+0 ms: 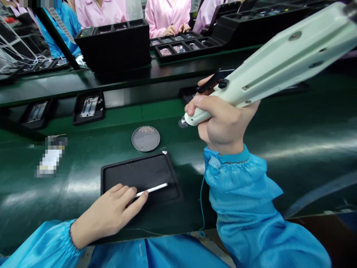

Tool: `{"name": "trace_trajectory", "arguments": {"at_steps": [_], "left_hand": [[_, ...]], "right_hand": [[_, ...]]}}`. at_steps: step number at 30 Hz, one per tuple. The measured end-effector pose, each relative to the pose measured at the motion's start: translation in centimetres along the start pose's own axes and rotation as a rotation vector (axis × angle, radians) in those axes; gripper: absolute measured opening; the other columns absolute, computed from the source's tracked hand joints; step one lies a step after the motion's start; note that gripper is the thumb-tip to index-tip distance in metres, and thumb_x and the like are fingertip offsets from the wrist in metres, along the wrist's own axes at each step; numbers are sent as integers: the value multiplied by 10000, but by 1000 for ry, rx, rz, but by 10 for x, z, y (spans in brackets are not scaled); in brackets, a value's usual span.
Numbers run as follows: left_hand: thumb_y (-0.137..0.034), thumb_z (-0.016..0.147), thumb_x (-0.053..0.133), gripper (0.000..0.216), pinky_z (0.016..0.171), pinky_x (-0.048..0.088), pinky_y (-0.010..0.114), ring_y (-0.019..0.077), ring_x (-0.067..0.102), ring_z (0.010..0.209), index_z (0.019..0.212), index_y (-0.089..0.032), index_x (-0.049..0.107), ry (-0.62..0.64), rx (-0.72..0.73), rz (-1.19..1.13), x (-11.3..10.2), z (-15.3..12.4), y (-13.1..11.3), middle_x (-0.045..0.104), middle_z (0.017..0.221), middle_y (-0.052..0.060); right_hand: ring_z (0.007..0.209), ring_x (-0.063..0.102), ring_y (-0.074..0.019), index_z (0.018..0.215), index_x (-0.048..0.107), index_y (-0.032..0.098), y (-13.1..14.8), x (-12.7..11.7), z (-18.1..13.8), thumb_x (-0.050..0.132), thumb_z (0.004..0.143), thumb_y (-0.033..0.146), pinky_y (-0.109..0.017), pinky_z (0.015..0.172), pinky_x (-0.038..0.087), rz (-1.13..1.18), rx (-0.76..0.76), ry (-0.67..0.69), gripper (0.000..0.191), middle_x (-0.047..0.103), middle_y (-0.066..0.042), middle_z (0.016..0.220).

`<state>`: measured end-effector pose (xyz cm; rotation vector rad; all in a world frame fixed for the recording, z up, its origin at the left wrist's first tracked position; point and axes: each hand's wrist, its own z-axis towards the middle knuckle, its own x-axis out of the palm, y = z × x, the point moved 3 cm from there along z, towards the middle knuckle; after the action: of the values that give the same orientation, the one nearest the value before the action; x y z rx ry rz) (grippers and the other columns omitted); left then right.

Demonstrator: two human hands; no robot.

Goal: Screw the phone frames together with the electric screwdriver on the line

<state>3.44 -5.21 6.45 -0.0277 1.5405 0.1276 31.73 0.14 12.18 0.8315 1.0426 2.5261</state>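
My right hand (225, 123) is wrapped round a pale green electric screwdriver (279, 63), raised above the bench with its metal tip pointing down to the left. A blue wrist strap circles that wrist. Low at the left, my left hand (108, 212) grips a thin, light-coloured flat piece (156, 188), seen edge-on and possibly a phone part, over a black tray (134, 173). The fingers hide much of this piece. Just beyond the tray lies a round metal dish (145, 139) with tiny screws along its far side.
Black trays holding phone frames (89, 106) stand along the back of the green bench (83, 141). A blurred paper (50, 160) lies at left. Beyond, a shelf carries a black box (114, 48) and a compartment tray (186, 48). Co-workers in pink (167, 15) and blue are opposite.
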Motion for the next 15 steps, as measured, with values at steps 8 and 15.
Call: {"name": "trace_trajectory", "arguments": {"at_steps": [8,15], "left_hand": [[-44,928,408,388,670,501,371,218,561,729,1310,-27,474,-7,13,10,0,2,0,623,904,130],[-49,923,384,407,648,486,362,203,545,673,1324,-48,455,39,22,23,-2,10,0,599,852,86]], "right_hand": [[440,531,-106,729,595,230,-2,-2,2,718,648,119,-305,405,419,16,-7,-5,185,627,31,738],[461,520,-108,707,592,234,-5,-3,1,706,668,167,-302,440,427,-31,23,-2,138,603,34,667]]}}
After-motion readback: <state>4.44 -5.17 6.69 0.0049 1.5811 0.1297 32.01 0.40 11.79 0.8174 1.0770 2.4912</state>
